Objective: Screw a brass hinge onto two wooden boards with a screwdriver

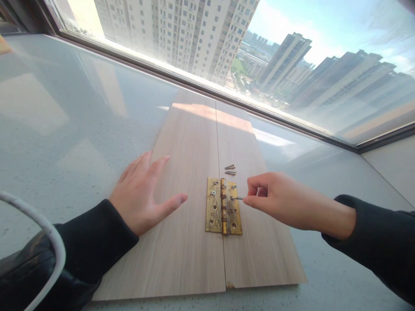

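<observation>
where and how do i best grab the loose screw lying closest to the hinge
I'd pinch the loose screw near its head, coming from the right and slightly above. It lies flat on the right board, head towards the right hand and shank pointing left, while the hinge crowds its near side.

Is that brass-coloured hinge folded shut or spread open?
Spread open. The hinge lies flat, with one leaf on the wider board and the other on the narrower board, its barrel running along the seam.
</observation>
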{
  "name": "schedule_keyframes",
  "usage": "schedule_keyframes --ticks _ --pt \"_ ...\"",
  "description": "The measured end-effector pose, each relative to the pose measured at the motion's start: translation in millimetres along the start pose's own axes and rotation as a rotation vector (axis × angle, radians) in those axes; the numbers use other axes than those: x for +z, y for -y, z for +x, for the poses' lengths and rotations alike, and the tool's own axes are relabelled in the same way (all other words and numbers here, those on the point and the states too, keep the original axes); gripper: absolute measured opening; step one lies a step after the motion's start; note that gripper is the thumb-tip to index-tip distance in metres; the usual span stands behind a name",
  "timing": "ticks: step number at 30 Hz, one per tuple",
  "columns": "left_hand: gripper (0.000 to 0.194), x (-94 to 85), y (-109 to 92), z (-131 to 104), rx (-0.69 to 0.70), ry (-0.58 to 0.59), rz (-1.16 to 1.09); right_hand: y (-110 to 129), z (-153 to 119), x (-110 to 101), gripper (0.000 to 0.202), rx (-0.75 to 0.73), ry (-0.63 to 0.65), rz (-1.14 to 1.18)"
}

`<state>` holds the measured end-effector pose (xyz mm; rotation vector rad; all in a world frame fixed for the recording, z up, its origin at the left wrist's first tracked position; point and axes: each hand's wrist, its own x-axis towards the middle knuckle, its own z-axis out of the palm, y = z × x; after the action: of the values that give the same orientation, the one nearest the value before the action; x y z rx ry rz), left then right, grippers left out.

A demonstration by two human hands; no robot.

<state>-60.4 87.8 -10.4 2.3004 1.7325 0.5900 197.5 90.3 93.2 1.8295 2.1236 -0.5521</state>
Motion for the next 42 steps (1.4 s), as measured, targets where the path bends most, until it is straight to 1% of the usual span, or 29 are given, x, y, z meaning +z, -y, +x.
schedule_keyframes --ticks 1,3,5,6,8,10,13,15,17,22,28,30,33,38,42 --pt "0.079 -1.2 0 0 0.004 -0.01 0.01 0 0 0 0.026 -0.009 -0.012 -0.014" --pt "0.072 -4.8 -1 1 0.042 -0.072 0.025 -3 -2 1 0.023 -0.077 -0.066 -0.089" --pt "0.059 -9.3 -4 0 0.143 -0.142 0.001 -8 -4 3 0.018 -0.185 -0.123 -0.205" --pt "0.054 -11.4 -6 0 0.205 -0.155 -0.026 -11 -5 4 0.016 -0.248 -0.146 -0.271" --pt "0.053 -14.7 -12 -2 0.313 -0.115 -0.071 -16 -7 5 0.015 -0.367 -0.181 -0.406" --pt "0.064 -16.1 -20 -3 0.374 -0.027 -0.074 -19 -9 5 0.019 -0.465 -0.217 -0.533" --pt "0.081 -14.5 -31 0 0.417 0.111 -0.048 -20 -11 2 0.021 -0.542 -0.261 -0.638" --pt "0.086 -12.0 -35 4 0.41 0.174 -0.034 -18 -11 0 0.02 -0.557 -0.266 -0.656" --pt "0.087 -9.3 -38 10 0.398 0.213 -0.033 -18 -10 -1 0.019 -0.562 -0.253 -0.66" --pt "0.086 -5.0 -39 20 0.424 0.265 -0.098 -17 -9 -1 0.021 -0.546 -0.233 -0.63" --pt "0.08 -3.4 -38 21 0.442 0.258 -0.16 -21 -8 1 0.023 -0.509 -0.255 -0.601" --pt "0.078 -3.3 -38 21 0.444 0.248 -0.172 -24 -8 1 0.024 -0.534 -0.278 -0.608" --pt "0.077 -3.7 -38 21 0.449 0.246 -0.188 -24 -10 0 0.025 -0.613 -0.319 -0.67" --pt "0.077 -4.2 -39 22 0.44 0.255 -0.194 -10 -18 1 0.025 -0.703 -0.372 -0.763" --pt "0.076 -4.9 -40 22 0.431 0.261 -0.214 1 -17 0 0.022 -0.666 -0.309 -0.757"
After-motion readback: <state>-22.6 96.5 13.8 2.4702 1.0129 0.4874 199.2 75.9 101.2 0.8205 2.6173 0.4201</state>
